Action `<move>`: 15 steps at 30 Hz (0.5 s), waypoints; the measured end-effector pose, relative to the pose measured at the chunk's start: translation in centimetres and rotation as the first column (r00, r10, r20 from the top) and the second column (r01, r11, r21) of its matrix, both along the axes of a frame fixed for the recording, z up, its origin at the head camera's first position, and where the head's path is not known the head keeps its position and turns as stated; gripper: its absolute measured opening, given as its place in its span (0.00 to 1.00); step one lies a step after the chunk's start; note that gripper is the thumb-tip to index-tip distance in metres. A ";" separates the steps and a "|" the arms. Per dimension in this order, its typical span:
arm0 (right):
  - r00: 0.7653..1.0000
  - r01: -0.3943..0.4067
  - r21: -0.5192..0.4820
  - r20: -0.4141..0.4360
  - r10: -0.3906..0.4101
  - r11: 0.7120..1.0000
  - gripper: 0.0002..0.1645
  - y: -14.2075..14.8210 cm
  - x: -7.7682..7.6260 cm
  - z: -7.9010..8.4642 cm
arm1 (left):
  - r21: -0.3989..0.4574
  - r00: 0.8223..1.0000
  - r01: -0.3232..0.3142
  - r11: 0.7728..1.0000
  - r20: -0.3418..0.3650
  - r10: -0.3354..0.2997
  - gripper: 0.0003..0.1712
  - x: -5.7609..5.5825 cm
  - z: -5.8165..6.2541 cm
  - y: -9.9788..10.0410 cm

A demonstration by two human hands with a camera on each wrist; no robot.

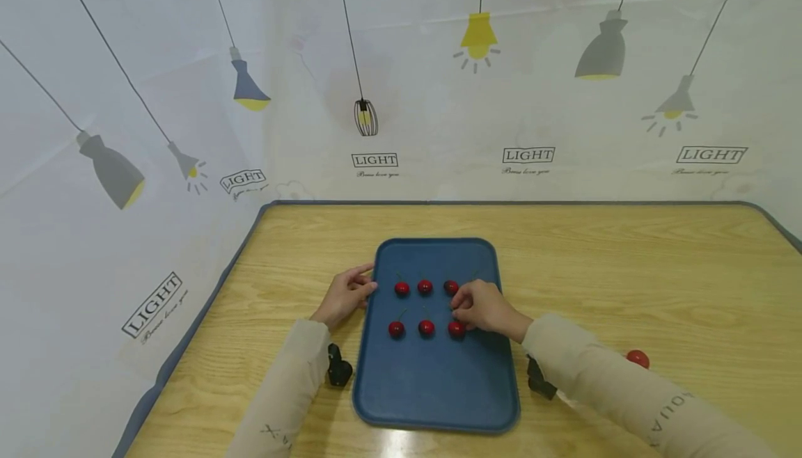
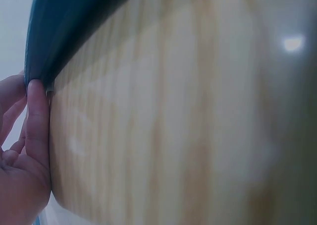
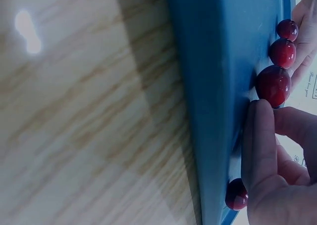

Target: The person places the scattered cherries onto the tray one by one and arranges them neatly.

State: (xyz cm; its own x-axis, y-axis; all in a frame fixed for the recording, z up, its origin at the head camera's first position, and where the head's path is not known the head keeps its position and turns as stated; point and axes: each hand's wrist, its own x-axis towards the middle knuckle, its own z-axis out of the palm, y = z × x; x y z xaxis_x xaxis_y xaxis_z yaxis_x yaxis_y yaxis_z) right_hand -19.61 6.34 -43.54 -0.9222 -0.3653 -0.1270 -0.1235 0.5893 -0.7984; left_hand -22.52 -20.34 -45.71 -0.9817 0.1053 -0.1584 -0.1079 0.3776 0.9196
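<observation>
A blue tray lies on the wooden table. Two rows of three dark red cherries with stems lie on it. My left hand is at the tray's left edge, its fingertips touching the rim. Over the tray's right side, my right hand pinches at the far side of the near row's right cherry. Its fingertips touch that cherry in the right wrist view; they hide its stem. Just beyond the hand sits the far row's right cherry.
Another red cherry lies on the table to the right, partly behind my right sleeve. Black wrist devices hang below both cuffs. A white wall covering with printed lamps stands along the table's back and left sides.
</observation>
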 end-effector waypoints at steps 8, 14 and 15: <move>1.000 0.019 0.013 0.006 -0.019 1.000 0.04 -0.1 0.0 -0.1 | 0.004 1.000 0.000 1.000 -0.001 0.000 0.26 0.0 0.0 0.1; 1.000 0.009 0.021 -0.004 -0.008 1.000 0.04 0.1 0.0 0.0 | 0.006 1.000 -0.004 1.000 0.001 0.004 0.27 0.0 -0.1 0.1; 1.000 0.005 0.022 -0.006 -0.005 1.000 0.04 0.1 0.0 0.1 | 0.009 1.000 -0.001 1.000 -0.001 0.001 0.27 -0.1 -0.1 0.0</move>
State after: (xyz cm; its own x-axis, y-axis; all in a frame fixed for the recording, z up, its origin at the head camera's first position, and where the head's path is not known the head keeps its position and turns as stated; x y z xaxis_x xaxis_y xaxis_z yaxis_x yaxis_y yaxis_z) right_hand -19.62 6.46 -43.47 -0.9248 -0.3576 -0.1297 -0.1247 0.6070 -0.7848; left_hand -22.58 -20.29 -45.79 -0.9821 0.1054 -0.1562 -0.1073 0.3689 0.9232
